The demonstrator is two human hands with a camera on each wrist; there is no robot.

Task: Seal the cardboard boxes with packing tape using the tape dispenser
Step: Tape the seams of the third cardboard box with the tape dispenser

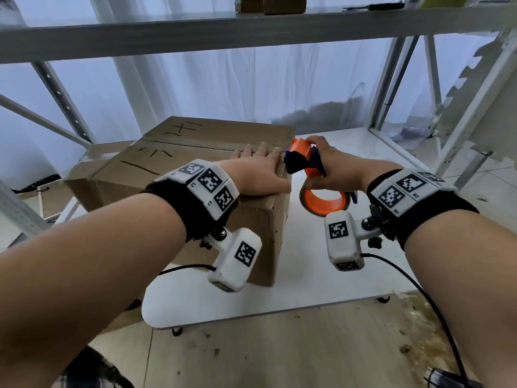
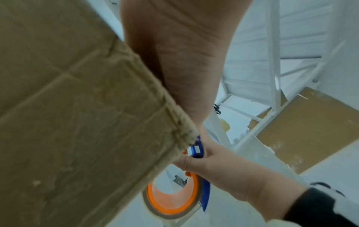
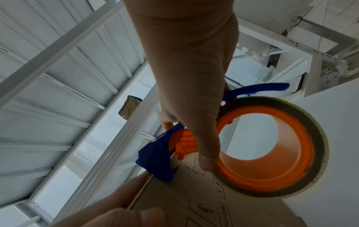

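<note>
R wrist view alone shows printed side of cardboard box (image 3: 204,199) under tape dispenser (image 3: 272,153).

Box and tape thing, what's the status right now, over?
Left hand flat on box top, near the right edge. Right hand grips tape dispenser, blue nose at box's top right edge. Nothing in the way.

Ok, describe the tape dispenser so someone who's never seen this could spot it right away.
Find the big cardboard box on the white table under the shelving. At its right top edge, the right hand grips the tape dispenser, just beyond the left hand lying flat on the box. It is the only bright orange and blue thing there, with a tape roll hanging below.
</note>
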